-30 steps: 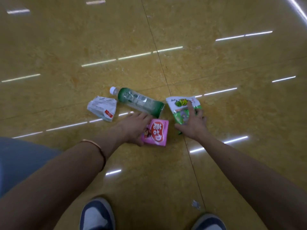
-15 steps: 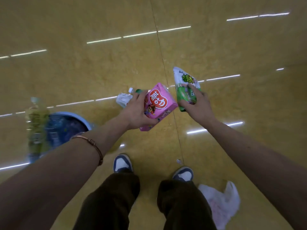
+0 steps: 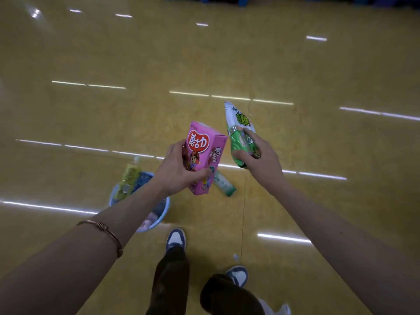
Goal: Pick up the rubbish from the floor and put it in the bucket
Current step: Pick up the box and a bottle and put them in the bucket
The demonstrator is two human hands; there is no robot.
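My left hand [image 3: 176,169] grips a pink snack box [image 3: 205,153] held up in the air at the centre of the head view. To its right my right hand [image 3: 256,155] grips a green and white snack bag [image 3: 241,133]. Below my left forearm stands a blue bucket [image 3: 164,208] on the floor, with a yellowish bottle [image 3: 128,180] sticking out of it and other rubbish inside. A green plastic bottle [image 3: 223,184] lies on the floor just beyond the pink box, partly hidden by it.
The floor [image 3: 295,64] is glossy yellow tile with light reflections. My two shoes [image 3: 176,238] and dark trouser legs are below the hands. A white crumpled bag [image 3: 277,309] lies at the bottom edge, and a small scrap [image 3: 236,256] near the right shoe.
Both hands lifted the pink box and the green bag off the floor and raised them. The view swung, so the blue bucket now sits under my left forearm.
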